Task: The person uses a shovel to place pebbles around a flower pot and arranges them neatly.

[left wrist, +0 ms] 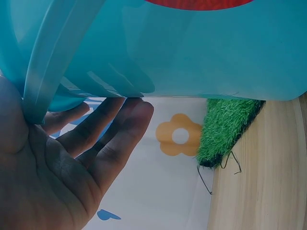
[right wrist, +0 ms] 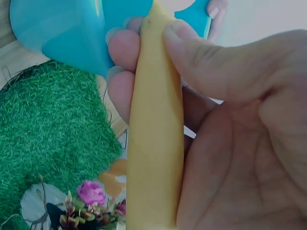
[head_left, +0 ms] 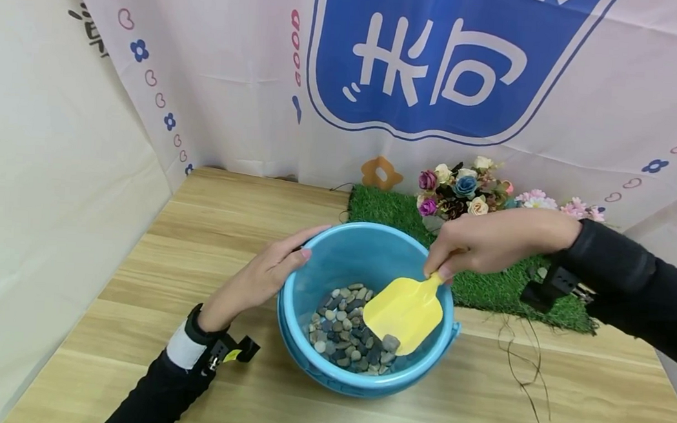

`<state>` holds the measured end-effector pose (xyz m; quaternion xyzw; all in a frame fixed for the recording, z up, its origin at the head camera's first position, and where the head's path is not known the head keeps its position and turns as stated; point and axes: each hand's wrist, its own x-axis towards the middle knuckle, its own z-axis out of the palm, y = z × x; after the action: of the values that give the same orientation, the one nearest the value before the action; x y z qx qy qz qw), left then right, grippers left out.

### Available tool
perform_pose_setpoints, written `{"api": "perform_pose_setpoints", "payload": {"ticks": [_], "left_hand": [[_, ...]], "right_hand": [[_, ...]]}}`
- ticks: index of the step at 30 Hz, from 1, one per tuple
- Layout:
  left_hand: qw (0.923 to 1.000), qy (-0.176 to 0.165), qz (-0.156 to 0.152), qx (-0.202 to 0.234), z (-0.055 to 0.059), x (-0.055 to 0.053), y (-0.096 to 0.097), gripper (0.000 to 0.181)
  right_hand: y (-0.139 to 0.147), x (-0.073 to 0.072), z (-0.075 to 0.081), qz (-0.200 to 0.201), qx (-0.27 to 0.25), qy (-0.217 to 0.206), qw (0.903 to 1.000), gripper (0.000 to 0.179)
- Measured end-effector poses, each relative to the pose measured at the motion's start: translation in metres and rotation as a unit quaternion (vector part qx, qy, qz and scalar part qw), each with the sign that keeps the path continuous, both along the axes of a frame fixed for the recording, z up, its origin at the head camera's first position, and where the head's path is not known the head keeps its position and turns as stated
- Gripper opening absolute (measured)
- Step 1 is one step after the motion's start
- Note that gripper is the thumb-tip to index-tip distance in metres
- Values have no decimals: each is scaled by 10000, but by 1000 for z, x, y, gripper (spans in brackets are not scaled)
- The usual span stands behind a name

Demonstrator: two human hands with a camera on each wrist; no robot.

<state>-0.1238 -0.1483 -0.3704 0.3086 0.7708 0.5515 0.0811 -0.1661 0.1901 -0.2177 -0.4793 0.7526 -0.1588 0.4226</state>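
Yellow scoop [head_left: 404, 314], smooth-handled, broad-bladed

pale wood-grain table [head_left: 198, 229] before a printed whitish cloth [head_left: 235, 95]

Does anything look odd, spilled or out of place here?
One thing: thin dark strands lie loose on the wooden table beside the blue bucket, looking like stray threads, possibly from the grass mat. I see no pebbles spilled on the visible wood around the bucket.

Pebbles [head_left: 343, 327] in bucket [head_left: 365, 255] on table [head_left: 154, 278]
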Motion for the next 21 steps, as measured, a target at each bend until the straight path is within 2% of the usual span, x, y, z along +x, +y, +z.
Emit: {"api": "perform_pose_setpoints", "payload": {"ticks": [11,21], "left_hand": [[10000,42,31,-38,0,0,0,50],[10000,55,10,-6,0,-1,0,51]], "right_hand": [[34,-3,7,-626,315,134,9975,29],[72,-6,1,-787,-87,286,9964,26]]}}
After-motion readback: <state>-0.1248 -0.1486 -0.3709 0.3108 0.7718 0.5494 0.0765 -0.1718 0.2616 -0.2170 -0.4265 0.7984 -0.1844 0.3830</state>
